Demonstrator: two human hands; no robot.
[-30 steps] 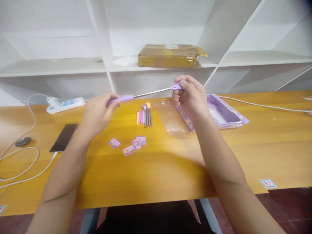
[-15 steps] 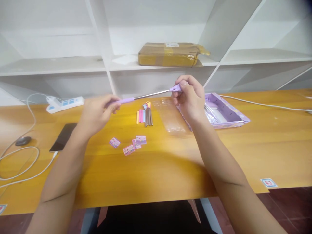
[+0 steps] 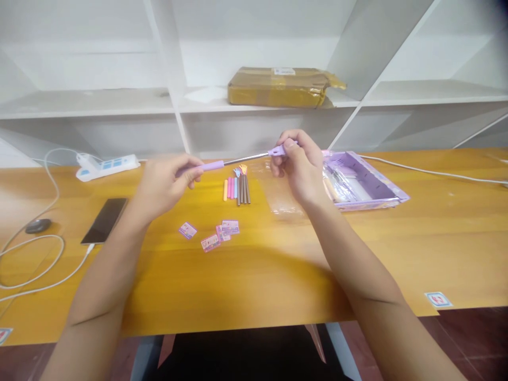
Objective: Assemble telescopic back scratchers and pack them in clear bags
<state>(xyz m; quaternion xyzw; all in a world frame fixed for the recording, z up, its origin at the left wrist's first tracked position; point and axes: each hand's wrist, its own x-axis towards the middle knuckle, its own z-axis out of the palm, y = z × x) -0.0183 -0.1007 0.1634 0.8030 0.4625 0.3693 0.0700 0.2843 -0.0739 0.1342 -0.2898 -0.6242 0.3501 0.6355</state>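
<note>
A lilac telescopic back scratcher (image 3: 246,158) is held up over the table, its thin metal rod partly drawn out. My left hand (image 3: 169,182) is closed around the lilac handle at one end. At the other end, my right hand (image 3: 299,165) pinches the lilac head piece, whose tip is hidden by the fingers. Below the rod lie several brown tubes (image 3: 244,189), two topped with small hand-shaped heads (image 3: 243,169). Yellow, pink and blue sleeves (image 3: 230,189) lie beside them in a row. Small printed cards (image 3: 210,243) are nearer to me.
An open purple box (image 3: 381,182) with clear-wrapped items stands to the right, beside a clear plastic bag (image 3: 278,196). On the left are a power strip (image 3: 107,166), a phone (image 3: 105,220) on a cable and a mouse (image 3: 38,226). A taped carton (image 3: 278,89) sits on the shelf.
My right hand has moved left and slightly down, and my left hand a little right. The exposed metal rod between them is now shorter. Both hands keep their hold.
</note>
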